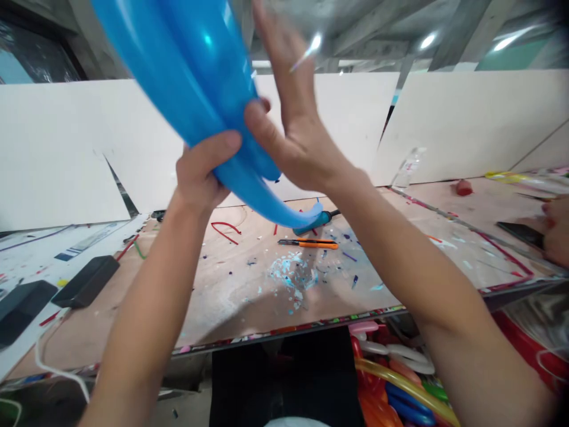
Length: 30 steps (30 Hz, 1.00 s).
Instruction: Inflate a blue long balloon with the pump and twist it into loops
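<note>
Long blue balloons [178,71], bundled side by side, rise from the middle to the top edge of the head view. My left hand [204,169] is wrapped round their lower part, its thumb lying across the front. One thin balloon end curves down to the right, over the table. On the bundle's right side is my right hand [293,124], with its fingers stretched upward and its thumb near or touching the balloon. Below on the table lie an orange and black cutter [317,244] and a teal tool with a black tip [315,223].
Pale scraps [293,276] litter the table [222,296]. Black boxes [89,281] sit at the left. White boards [466,124] stand behind, with a clear bottle [409,168]. Another person's hand [558,228] is at the right edge. Coloured balloons [400,379] lie below the table.
</note>
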Tool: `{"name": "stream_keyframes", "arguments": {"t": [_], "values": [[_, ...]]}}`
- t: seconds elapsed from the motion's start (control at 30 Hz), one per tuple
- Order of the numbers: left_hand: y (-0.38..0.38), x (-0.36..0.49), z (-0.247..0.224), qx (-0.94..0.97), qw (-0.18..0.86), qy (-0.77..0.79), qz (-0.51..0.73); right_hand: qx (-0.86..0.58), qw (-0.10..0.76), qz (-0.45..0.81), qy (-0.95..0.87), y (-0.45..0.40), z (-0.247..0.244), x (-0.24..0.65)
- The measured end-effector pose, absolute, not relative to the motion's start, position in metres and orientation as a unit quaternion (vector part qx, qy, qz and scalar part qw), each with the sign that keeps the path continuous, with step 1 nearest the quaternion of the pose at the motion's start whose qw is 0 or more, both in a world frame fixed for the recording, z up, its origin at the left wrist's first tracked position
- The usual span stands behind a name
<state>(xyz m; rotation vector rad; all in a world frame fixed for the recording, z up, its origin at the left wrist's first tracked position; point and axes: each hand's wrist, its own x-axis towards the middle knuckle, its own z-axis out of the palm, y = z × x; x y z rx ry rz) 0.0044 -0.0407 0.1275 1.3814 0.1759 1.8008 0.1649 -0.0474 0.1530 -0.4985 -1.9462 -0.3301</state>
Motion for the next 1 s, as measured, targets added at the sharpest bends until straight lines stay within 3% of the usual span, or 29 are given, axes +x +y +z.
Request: {"name": "stream_keyframes", "arguments": {"t": [0.07, 0.17, 0.23, 0.5, 0.7, 0.87, 1.0], "values": [[-0.032, -0.002, 0.102, 0.567, 0.427, 0.046, 0.702, -0.215, 0.41, 0.036, -0.886, -0.028, 0.125, 0.165], [-0.015, -0.01, 0.078, 0.542, 0.425, 0.041, 0.723, -0.244, 0.171, 0.316, -0.901, -0.004, 0.094, 0.165], [-0.003, -0.011, 0.065, 0.528, 0.445, 0.051, 0.722, -0.253, 0.103, 0.44, -0.855, 0.006, 0.077, 0.163], [0.021, 0.002, 0.014, 0.49, 0.553, 0.064, 0.67, -0.268, 0.07, 0.706, -0.652, 0.023, 0.032, 0.163], [0.028, 0.001, -0.002, 0.496, 0.624, 0.063, 0.601, -0.241, 0.05, 0.774, -0.583, 0.026, 0.016, 0.169], [0.023, 0.007, 0.005, 0.491, 0.605, 0.039, 0.625, -0.213, 0.076, 0.821, -0.524, 0.021, 0.017, 0.172], [0.008, 0.018, 0.016, 0.478, 0.59, 0.031, 0.649, -0.164, 0.041, 0.841, -0.514, 0.002, 0.02, 0.174]]}}
